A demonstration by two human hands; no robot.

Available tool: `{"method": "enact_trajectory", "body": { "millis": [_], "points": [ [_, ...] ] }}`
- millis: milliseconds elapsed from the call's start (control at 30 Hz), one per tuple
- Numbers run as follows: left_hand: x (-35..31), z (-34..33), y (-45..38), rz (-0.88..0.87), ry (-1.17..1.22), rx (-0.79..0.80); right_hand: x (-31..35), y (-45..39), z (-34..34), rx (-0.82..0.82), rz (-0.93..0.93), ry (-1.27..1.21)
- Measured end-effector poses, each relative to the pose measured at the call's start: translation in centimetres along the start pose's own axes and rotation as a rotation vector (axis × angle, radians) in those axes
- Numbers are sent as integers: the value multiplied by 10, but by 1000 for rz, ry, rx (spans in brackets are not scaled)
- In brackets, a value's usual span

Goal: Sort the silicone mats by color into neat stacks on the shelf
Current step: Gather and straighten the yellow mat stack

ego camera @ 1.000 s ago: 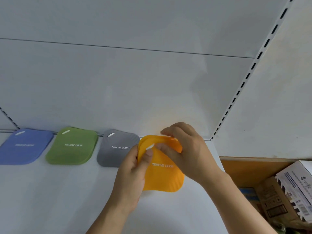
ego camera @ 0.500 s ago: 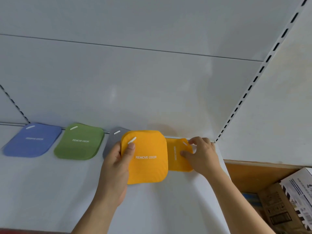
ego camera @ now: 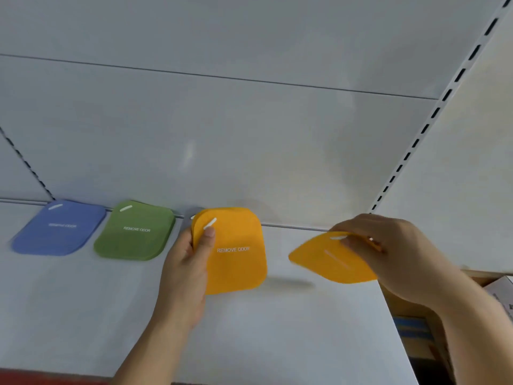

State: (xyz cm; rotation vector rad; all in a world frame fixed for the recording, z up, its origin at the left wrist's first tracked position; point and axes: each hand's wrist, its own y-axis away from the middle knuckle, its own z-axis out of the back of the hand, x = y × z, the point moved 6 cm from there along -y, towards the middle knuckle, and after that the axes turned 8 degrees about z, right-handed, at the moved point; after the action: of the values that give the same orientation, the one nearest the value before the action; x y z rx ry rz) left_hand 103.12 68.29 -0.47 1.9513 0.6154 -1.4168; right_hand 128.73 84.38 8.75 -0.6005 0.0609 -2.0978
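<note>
Orange mats [ego camera: 236, 259] pinched in left hand [ego camera: 188, 270], thumb on top, held over the shelf [ego camera: 277, 329] beside the green stack [ego camera: 134, 232]. Right hand [ego camera: 388, 251] gripped a single orange mat [ego camera: 333, 262], tilted, just above the shelf. Best to lay it flat, corners squared, clear of the grey mat [ego camera: 187, 218].

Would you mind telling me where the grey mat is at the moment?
In the head view the grey mat lies at the shelf's back edge, right of the green mat, mostly hidden behind the orange mats in the left hand.
</note>
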Motion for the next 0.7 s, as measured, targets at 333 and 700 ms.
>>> {"method": "enact_trajectory", "body": {
  "millis": [333, 700],
  "points": [
    [22, -49, 23, 153, -65, 286, 69, -28, -50, 16, 294, -64],
    [37, -52, 27, 154, -27, 320, 64, -16, -55, -245, 238, -32]
  ]
}}
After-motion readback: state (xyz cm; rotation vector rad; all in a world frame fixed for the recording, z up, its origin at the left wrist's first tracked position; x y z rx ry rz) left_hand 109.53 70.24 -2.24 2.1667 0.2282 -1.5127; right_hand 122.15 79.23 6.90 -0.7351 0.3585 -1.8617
